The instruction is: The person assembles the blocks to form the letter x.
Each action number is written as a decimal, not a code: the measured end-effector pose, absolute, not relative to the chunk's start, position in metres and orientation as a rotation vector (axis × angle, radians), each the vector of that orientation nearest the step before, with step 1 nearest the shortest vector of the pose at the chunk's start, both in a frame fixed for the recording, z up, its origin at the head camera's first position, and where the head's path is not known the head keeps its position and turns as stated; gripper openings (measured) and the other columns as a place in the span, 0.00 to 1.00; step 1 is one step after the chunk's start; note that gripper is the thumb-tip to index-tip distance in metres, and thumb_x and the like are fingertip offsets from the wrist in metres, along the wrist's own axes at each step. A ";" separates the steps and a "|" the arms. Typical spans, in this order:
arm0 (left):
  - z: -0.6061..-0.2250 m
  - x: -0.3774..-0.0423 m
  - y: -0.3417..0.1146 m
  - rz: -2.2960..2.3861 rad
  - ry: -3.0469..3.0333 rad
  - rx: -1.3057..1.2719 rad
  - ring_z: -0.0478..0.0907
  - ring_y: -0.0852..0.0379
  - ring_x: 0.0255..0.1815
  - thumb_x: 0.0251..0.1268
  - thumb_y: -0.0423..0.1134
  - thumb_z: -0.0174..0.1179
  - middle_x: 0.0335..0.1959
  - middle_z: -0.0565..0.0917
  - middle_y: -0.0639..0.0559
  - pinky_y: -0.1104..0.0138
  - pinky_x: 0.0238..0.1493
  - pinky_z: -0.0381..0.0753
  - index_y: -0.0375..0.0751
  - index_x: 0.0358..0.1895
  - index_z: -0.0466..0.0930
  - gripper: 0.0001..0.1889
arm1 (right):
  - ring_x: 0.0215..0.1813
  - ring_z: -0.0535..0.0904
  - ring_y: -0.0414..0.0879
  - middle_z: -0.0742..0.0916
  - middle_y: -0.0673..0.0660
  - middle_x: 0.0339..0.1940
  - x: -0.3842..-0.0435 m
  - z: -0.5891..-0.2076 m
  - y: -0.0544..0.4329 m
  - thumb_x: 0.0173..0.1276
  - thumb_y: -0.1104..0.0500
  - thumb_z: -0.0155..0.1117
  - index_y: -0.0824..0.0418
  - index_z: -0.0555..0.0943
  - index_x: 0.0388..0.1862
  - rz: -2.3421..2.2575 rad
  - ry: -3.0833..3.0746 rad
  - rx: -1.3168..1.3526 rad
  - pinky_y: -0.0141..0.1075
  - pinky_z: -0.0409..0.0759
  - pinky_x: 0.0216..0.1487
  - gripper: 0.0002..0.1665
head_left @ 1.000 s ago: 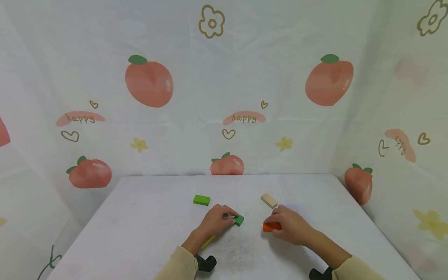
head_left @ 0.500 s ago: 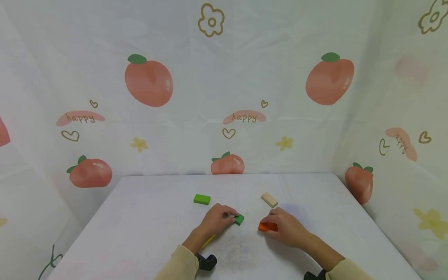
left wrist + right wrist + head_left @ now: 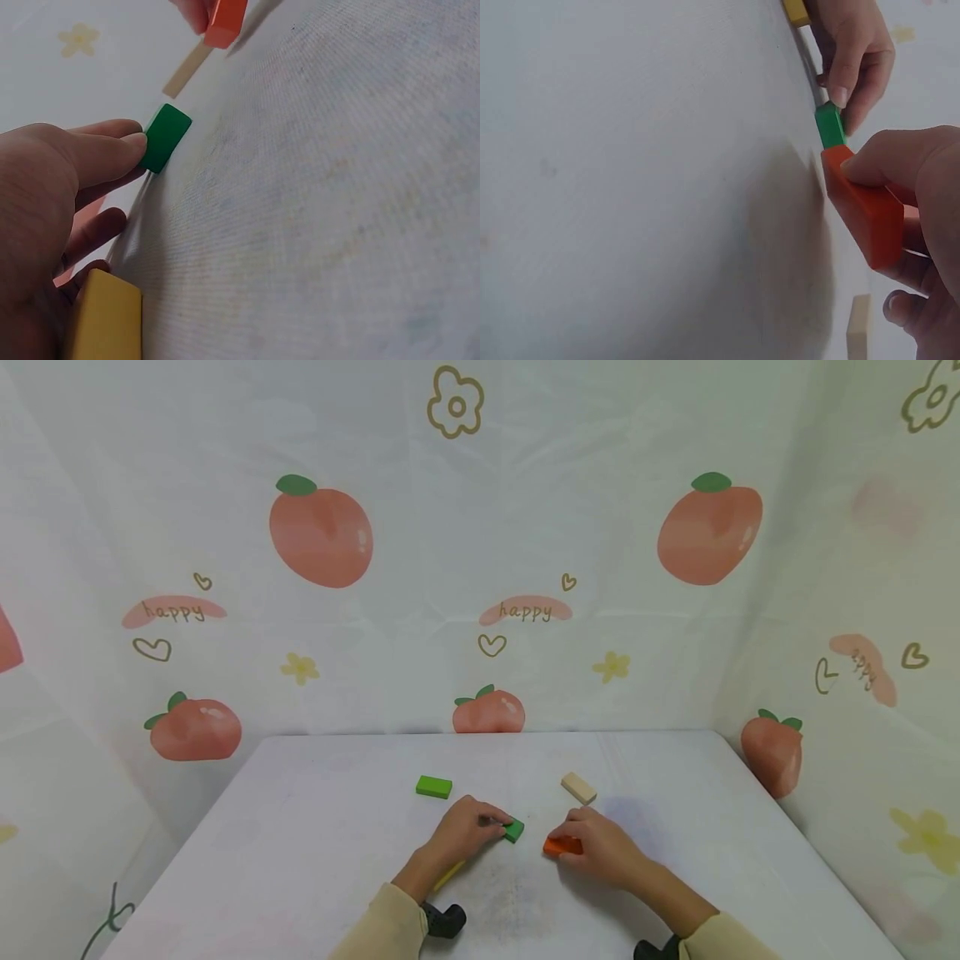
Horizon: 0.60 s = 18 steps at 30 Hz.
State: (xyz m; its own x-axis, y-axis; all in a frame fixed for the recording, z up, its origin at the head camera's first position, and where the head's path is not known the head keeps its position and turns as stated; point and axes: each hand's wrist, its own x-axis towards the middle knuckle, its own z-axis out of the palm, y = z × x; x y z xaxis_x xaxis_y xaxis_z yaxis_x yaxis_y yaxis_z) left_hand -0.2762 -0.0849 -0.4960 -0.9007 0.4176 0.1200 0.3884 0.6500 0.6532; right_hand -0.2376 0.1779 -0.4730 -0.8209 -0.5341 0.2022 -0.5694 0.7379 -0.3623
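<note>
My left hand [image 3: 467, 828] pinches one end of a dark green block [image 3: 166, 139] between thumb and fingers, low at the table's middle. To its right, my right hand [image 3: 600, 847] grips an orange block [image 3: 862, 206] by its sides, thumb on one face. In the head view a short gap separates the orange block's left end from the green one. A shadow lies under the orange block in the right wrist view. Beneath the left wrist lies a yellow block [image 3: 107, 319], mostly covered by the arm in the head view.
A light green block [image 3: 433, 787] lies behind the left hand. A plain wooden block [image 3: 578, 787] lies behind the right hand. Both rest on the white table [image 3: 300, 860], backed by a fruit-printed cloth [image 3: 412, 543].
My right hand has moved left with the orange block, bringing it closer to the dark green block. The left hand and the other blocks have stayed in place.
</note>
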 end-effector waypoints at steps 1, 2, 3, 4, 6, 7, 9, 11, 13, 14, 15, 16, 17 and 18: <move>-0.496 -0.276 -0.085 1.098 2.816 0.688 0.68 0.62 0.36 0.62 0.39 0.66 0.33 0.77 0.67 0.67 0.39 0.71 0.56 0.41 0.90 0.08 | 0.34 0.68 0.37 0.76 0.42 0.32 -0.238 -0.473 0.177 0.57 0.58 0.72 0.53 0.88 0.40 0.639 -2.851 0.908 0.32 0.72 0.35 0.11; -0.496 -0.276 -0.085 1.096 2.817 0.690 0.68 0.62 0.36 0.62 0.39 0.66 0.33 0.77 0.67 0.67 0.39 0.71 0.56 0.41 0.90 0.08 | 0.34 0.68 0.37 0.76 0.42 0.32 -0.239 -0.473 0.176 0.57 0.58 0.72 0.53 0.88 0.40 0.639 -2.857 0.908 0.32 0.72 0.34 0.11; -0.496 -0.276 -0.085 1.096 2.819 0.698 0.68 0.62 0.36 0.62 0.39 0.66 0.33 0.77 0.66 0.67 0.39 0.71 0.56 0.42 0.90 0.08 | 0.34 0.68 0.37 0.76 0.42 0.32 -0.239 -0.474 0.174 0.57 0.57 0.72 0.53 0.88 0.41 0.639 -2.863 0.907 0.32 0.72 0.34 0.11; -0.495 -0.276 -0.085 1.098 2.819 0.705 0.68 0.62 0.36 0.62 0.39 0.66 0.33 0.78 0.66 0.67 0.39 0.71 0.55 0.42 0.90 0.08 | 0.35 0.68 0.37 0.76 0.41 0.32 -0.240 -0.473 0.173 0.58 0.57 0.72 0.53 0.88 0.41 0.637 -2.870 0.904 0.32 0.73 0.35 0.11; -0.496 -0.276 -0.085 1.091 2.823 0.705 0.68 0.62 0.37 0.63 0.39 0.66 0.33 0.77 0.66 0.67 0.39 0.71 0.56 0.42 0.90 0.08 | 0.35 0.68 0.37 0.76 0.41 0.32 -0.240 -0.473 0.171 0.58 0.56 0.73 0.52 0.88 0.41 0.639 -2.877 0.901 0.32 0.73 0.35 0.11; -0.496 -0.276 -0.085 1.090 2.824 0.708 0.68 0.62 0.37 0.63 0.40 0.66 0.34 0.78 0.66 0.67 0.39 0.71 0.56 0.42 0.90 0.08 | 0.35 0.69 0.37 0.76 0.41 0.32 -0.240 -0.473 0.170 0.58 0.56 0.73 0.52 0.88 0.41 0.639 -2.877 0.901 0.32 0.73 0.35 0.11; -0.496 -0.276 -0.085 1.088 2.827 0.712 0.67 0.62 0.37 0.63 0.40 0.66 0.34 0.78 0.66 0.67 0.39 0.71 0.56 0.42 0.90 0.08 | 0.35 0.69 0.37 0.76 0.41 0.32 -0.241 -0.473 0.168 0.58 0.56 0.72 0.53 0.88 0.41 0.636 -2.878 0.900 0.32 0.74 0.36 0.11; -0.496 -0.276 -0.085 1.081 2.827 0.703 0.67 0.62 0.37 0.63 0.40 0.66 0.33 0.77 0.67 0.67 0.39 0.71 0.56 0.42 0.90 0.08 | 0.35 0.69 0.37 0.77 0.41 0.31 -0.241 -0.472 0.166 0.58 0.56 0.73 0.53 0.88 0.41 0.641 -2.876 0.900 0.32 0.74 0.36 0.11; -0.496 -0.276 -0.085 1.078 2.828 0.699 0.68 0.63 0.37 0.63 0.40 0.66 0.33 0.78 0.67 0.67 0.39 0.71 0.56 0.42 0.90 0.08 | 0.34 0.69 0.37 0.77 0.41 0.31 -0.242 -0.472 0.163 0.58 0.56 0.73 0.53 0.89 0.41 0.636 -2.876 0.903 0.32 0.74 0.36 0.11; -0.496 -0.276 -0.085 1.074 2.829 0.697 0.67 0.63 0.37 0.63 0.40 0.66 0.33 0.78 0.68 0.67 0.39 0.71 0.57 0.42 0.90 0.08 | 0.34 0.69 0.37 0.77 0.41 0.31 -0.242 -0.472 0.162 0.58 0.56 0.73 0.53 0.89 0.41 0.630 -2.877 0.903 0.31 0.74 0.36 0.11; -0.496 -0.276 -0.085 1.072 2.831 0.702 0.68 0.63 0.36 0.62 0.40 0.66 0.33 0.78 0.68 0.67 0.39 0.71 0.56 0.41 0.90 0.08 | 0.34 0.69 0.37 0.77 0.41 0.31 -0.243 -0.472 0.161 0.57 0.56 0.73 0.53 0.89 0.41 0.629 -2.873 0.907 0.32 0.73 0.36 0.11; -0.495 -0.276 -0.085 1.071 2.834 0.715 0.68 0.63 0.36 0.62 0.40 0.67 0.34 0.79 0.68 0.67 0.38 0.71 0.56 0.41 0.90 0.08 | 0.34 0.69 0.37 0.77 0.41 0.31 -0.243 -0.472 0.160 0.57 0.56 0.73 0.53 0.89 0.41 0.630 -2.875 0.905 0.32 0.73 0.36 0.11; -0.495 -0.276 -0.085 1.067 2.836 0.722 0.68 0.63 0.36 0.62 0.39 0.67 0.34 0.79 0.68 0.68 0.38 0.71 0.56 0.41 0.90 0.08 | 0.34 0.69 0.37 0.77 0.41 0.31 -0.243 -0.472 0.159 0.57 0.56 0.73 0.53 0.89 0.41 0.625 -2.871 0.905 0.32 0.73 0.35 0.11; -0.494 -0.276 -0.085 1.063 2.838 0.732 0.68 0.63 0.36 0.62 0.39 0.67 0.34 0.80 0.68 0.68 0.38 0.71 0.56 0.41 0.90 0.08 | 0.35 0.69 0.37 0.77 0.41 0.31 -0.244 -0.473 0.158 0.57 0.56 0.73 0.53 0.89 0.41 0.623 -2.865 0.911 0.32 0.73 0.35 0.11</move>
State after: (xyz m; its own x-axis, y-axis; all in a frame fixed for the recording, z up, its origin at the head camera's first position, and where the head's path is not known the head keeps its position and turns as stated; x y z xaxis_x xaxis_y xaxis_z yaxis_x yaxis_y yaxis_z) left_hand -0.2758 -0.0848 -0.4945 -0.8893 0.4359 0.1379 0.4193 0.6573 0.6262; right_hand -0.2438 0.1577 -0.4725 -0.8217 -0.5385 0.1867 -0.5674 0.7421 -0.3568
